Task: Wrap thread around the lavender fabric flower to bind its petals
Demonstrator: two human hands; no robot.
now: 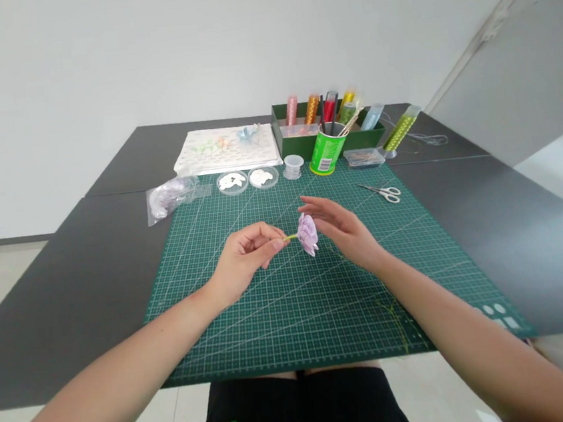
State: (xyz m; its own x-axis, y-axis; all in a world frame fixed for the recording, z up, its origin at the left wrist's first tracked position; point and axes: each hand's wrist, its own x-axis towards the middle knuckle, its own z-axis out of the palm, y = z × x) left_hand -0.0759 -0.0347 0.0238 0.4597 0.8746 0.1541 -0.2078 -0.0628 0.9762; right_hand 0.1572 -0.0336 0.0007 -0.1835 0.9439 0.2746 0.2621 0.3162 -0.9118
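Note:
A small lilac flower (pixel 307 234) on a thin green stem lies sideways above the green cutting mat (pixel 273 319). The stem is pinched between the thumb and fingers of my left hand (pixel 246 258), with the bloom pointing right. My right hand (pixel 341 231) is just right of the bloom, its fingers stretched out and slightly curved behind the petals. Whether those fingertips touch the petals is hard to tell. Thin green threads (pixel 398 323) lie on the mat beside my right forearm.
Behind the hands stand two dishes of white pieces (pixel 232 182), a green can (pixel 326 151) with sticks and a dark green box (pixel 290 144) of coloured tubes. Scissors (pixel 385 191) lie right; a plastic bag (pixel 167 197) and white sheets (pixel 229 163) are left.

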